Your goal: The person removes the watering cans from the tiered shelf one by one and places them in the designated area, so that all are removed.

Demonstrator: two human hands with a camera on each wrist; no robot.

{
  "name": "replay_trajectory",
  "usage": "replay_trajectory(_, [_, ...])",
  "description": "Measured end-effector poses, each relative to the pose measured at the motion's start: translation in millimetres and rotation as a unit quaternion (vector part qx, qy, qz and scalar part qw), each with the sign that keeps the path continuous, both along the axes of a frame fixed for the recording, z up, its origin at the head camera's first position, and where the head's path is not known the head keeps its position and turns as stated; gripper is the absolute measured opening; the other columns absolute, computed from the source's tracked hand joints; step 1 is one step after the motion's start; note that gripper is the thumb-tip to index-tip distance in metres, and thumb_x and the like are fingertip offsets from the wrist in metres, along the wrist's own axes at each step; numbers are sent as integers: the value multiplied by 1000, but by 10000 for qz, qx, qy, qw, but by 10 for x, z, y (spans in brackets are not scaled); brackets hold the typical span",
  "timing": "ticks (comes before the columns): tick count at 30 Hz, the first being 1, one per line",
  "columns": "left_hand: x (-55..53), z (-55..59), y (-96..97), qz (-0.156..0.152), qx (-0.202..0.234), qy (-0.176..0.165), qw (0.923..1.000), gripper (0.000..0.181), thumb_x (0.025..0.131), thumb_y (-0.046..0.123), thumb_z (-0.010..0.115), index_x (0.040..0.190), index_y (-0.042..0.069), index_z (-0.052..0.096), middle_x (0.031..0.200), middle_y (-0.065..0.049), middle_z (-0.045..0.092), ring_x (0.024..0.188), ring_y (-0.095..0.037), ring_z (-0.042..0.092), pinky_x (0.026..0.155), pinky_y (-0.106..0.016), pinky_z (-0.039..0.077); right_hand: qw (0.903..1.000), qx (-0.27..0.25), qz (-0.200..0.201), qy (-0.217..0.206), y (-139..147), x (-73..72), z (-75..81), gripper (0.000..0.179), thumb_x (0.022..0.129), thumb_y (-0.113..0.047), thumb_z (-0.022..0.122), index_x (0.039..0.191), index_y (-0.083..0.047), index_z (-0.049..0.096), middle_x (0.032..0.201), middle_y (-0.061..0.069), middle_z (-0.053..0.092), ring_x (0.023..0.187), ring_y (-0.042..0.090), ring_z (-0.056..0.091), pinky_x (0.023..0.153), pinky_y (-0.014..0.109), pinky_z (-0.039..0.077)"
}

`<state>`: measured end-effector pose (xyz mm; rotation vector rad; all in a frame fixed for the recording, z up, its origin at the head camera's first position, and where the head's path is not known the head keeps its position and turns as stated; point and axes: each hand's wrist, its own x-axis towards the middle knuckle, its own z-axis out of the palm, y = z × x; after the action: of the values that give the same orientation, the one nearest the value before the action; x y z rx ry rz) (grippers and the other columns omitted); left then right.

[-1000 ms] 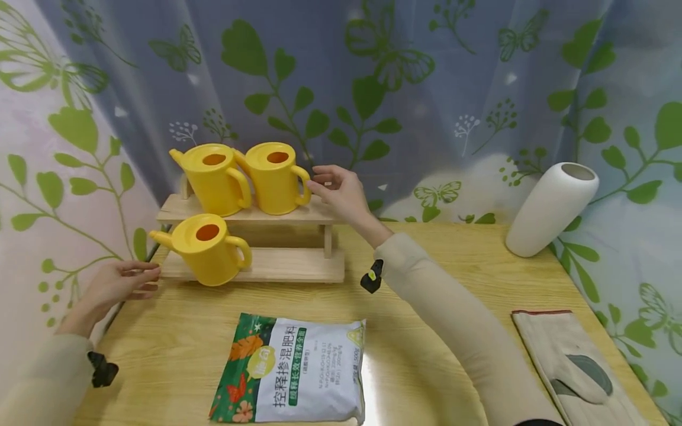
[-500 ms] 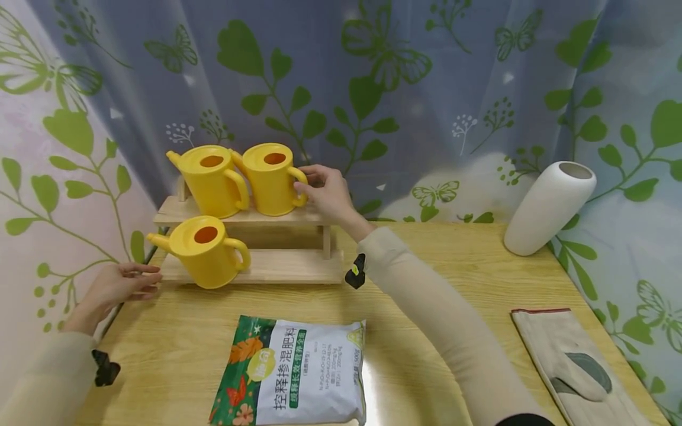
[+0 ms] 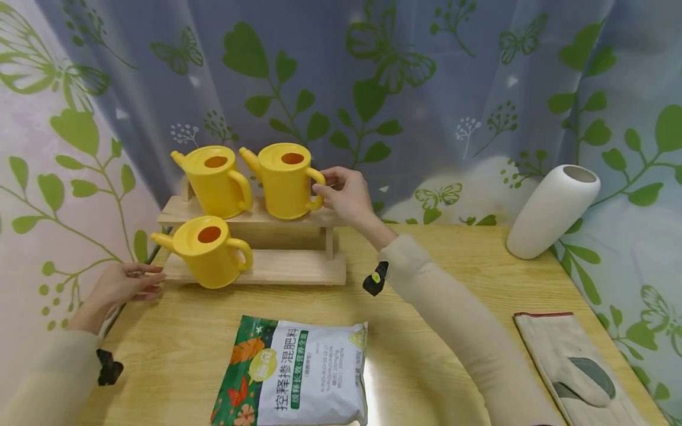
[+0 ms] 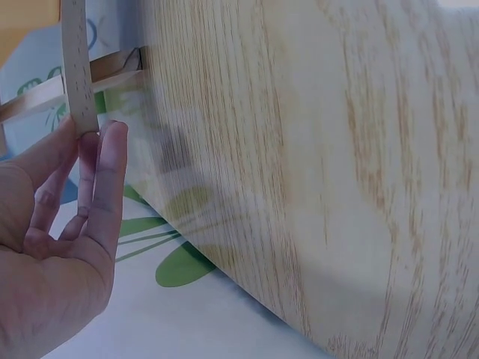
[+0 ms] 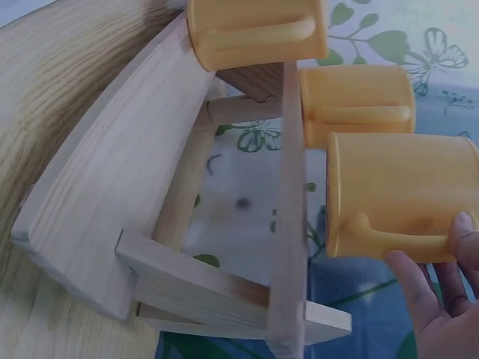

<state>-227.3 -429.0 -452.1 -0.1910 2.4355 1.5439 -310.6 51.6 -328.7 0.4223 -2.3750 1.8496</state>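
Two yellow watering cans stand on the upper board of a two-tier wooden stand (image 3: 298, 266). My right hand (image 3: 348, 198) pinches the handle of the right-hand can (image 3: 285, 186); the right wrist view shows thumb and fingers at that handle (image 5: 404, 241). A gap separates it from the left upper can (image 3: 213, 186). On the lower board sits a third watering can (image 3: 210, 254), spout to the left. My left hand (image 3: 122, 290) holds the left end of the lower board, thumb and fingers on its edge (image 4: 81, 97) in the left wrist view.
A printed fertilizer bag (image 3: 314, 367) lies on the wooden table (image 3: 426, 331) in front of the stand. At the right are a leaning white vase (image 3: 551, 213) and a pair of work gloves (image 3: 578, 367). Patterned curtains (image 3: 453, 89) close off the back and sides.
The right upper watering can has shifted right along the board, away from its neighbour, with my right hand on its handle. My left hand stays at the stand's left end.
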Motion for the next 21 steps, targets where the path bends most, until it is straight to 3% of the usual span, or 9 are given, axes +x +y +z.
replay_trajectory(13, [-22,18,34,91,-247,-40,9996,62,105,23,69,146,-18,48,96,12,79,83,-9,79,82,-34,71,9981,-458,-171,365,788,323,162,30,98,-11,75,125,1,72,97,-5,70,90,9,73,78,27,70])
replay_trajectory(21, [-6,19,27,127,-239,-109,9996,61,104,23,70,145,-17,50,94,12,78,83,-10,79,82,-34,71,9967,-473,-574,325,1262,528,72,26,99,-8,73,123,2,70,94,-13,70,90,6,72,80,26,69])
